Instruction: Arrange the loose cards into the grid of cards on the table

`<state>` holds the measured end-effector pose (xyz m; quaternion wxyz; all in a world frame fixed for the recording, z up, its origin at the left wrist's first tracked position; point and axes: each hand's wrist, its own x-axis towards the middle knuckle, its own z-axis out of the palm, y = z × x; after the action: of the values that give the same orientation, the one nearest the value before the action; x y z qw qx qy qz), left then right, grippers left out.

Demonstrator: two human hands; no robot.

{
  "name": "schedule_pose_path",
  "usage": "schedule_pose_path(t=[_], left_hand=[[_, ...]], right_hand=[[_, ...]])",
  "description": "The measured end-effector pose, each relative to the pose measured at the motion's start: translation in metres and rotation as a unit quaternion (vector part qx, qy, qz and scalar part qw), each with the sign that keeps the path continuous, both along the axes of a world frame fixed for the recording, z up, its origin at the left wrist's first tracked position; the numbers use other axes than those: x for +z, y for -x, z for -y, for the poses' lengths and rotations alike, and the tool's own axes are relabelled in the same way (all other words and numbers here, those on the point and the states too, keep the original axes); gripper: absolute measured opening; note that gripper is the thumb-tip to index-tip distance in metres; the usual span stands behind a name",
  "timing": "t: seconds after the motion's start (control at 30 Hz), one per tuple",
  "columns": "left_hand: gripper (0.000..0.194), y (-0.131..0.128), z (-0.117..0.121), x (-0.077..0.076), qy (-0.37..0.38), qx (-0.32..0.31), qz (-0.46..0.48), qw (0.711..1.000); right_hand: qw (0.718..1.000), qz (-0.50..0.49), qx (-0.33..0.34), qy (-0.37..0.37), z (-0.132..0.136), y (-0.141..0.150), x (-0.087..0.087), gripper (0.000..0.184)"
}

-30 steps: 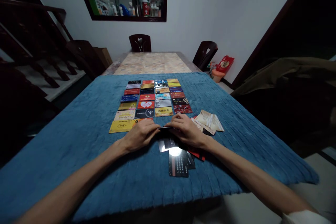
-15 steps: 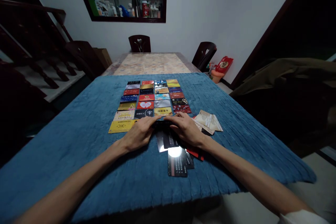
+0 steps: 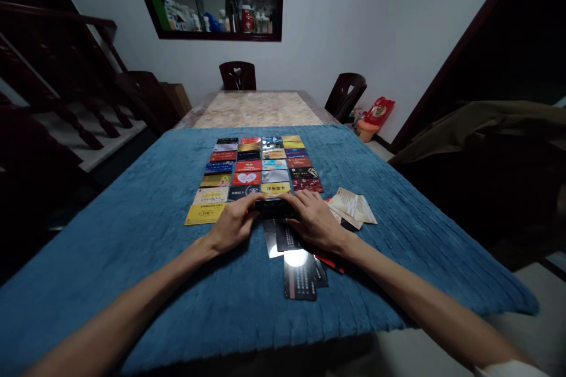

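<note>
Between my hands is a black card (image 3: 272,208), held by its two short ends just below the laid-out cards. The fingers of my left hand (image 3: 234,221) are closed on its left end. My right hand (image 3: 316,218) grips its right end, with the fingers lying over the top edge. Just beyond it is a yellow card (image 3: 275,189) in a grid of colourful cards laid in columns. A large yellow card (image 3: 204,214) lies left of my left hand. Beneath and below my right hand are loose black cards (image 3: 299,277), overlapping, one with a bright glare.
A loose pile of beige cards (image 3: 354,207) lies right of my right hand. A red card (image 3: 331,262) shows below that wrist. The blue cloth (image 3: 145,235) covers the near part of the table (image 3: 260,107). Dark wooden chairs (image 3: 237,76) stand around it.
The black card has tilted so that more of its face shows, and my left fingers have shifted slightly along its end. The view has moved a little.
</note>
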<state>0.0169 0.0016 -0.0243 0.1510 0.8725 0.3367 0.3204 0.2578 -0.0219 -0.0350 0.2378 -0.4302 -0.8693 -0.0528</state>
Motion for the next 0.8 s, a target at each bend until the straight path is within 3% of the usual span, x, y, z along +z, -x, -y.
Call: schedule_pose_path(t=[0.4, 0.63, 0.8], left_hand=[[0.031, -0.0004, -0.0005, -0.0008, -0.004, 0.000, 0.026, 1.000], [0.055, -0.0001, 0.0000, -0.0009, -0.085, -0.010, -0.034, 0.996], [0.054, 0.0027, -0.0055, -0.0033, -0.144, -0.002, -0.071, 0.987]], right_hand=[[0.995, -0.050, 0.015, -0.082, 0.0032, -0.0002, 0.0025, 0.045], [0.992, -0.088, 0.024, -0.088, 0.0031, 0.0003, 0.0041, 0.045], [0.993, -0.091, 0.033, -0.065, 0.0024, 0.0029, 0.0045, 0.046]])
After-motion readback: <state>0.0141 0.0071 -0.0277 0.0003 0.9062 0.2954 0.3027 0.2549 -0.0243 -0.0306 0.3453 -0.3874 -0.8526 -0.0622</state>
